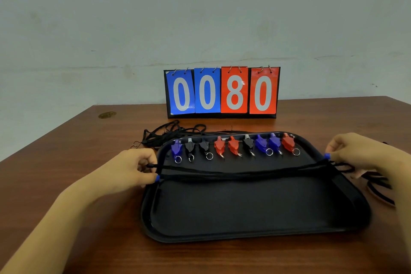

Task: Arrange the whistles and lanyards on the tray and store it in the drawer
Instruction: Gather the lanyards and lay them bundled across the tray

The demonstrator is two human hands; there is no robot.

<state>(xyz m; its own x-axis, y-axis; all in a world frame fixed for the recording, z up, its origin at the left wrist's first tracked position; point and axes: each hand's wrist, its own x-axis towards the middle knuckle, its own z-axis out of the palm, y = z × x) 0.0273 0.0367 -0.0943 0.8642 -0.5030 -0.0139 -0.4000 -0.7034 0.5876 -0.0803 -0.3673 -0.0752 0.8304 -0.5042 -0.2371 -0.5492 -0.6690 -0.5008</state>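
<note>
A bundle of black lanyards [244, 173] is held stretched across a black tray [255, 213], one end in each hand. The left hand [135, 169] is curled round the left end at the tray's left rim, thumb and fingers pinched on the cords; a small blue piece [158, 177] shows at its fingertips. The right hand [355, 151] is pinched on the right end just past the tray's right rim, with another blue bit [327, 155] at its fingertips. How many cords make up the bundle cannot be made out, since black strands blur against the black tray.

The tray is a shallow, rounded rectangle of matte plastic with a raised lip, resting on a brown wood-grain table [66, 140]. Along its far edge lies a row of nine small plastic whistles [233, 145]: blue, black, black, red, red, black, blue, blue, red, each with a metal ring toward the viewer.

Behind the tray's far left corner, a loose tangle of more black cords [169, 134] lies on the table. To the right, below the right hand, further dark cord loops [378, 187] are seen, partly hidden by the wrist and blurred.

At the back of the table stands a flip scoreboard [222, 92], with two blue and two red cards reading 0, 0, 8, 0, against a pale scuffed wall [200, 18].
</note>
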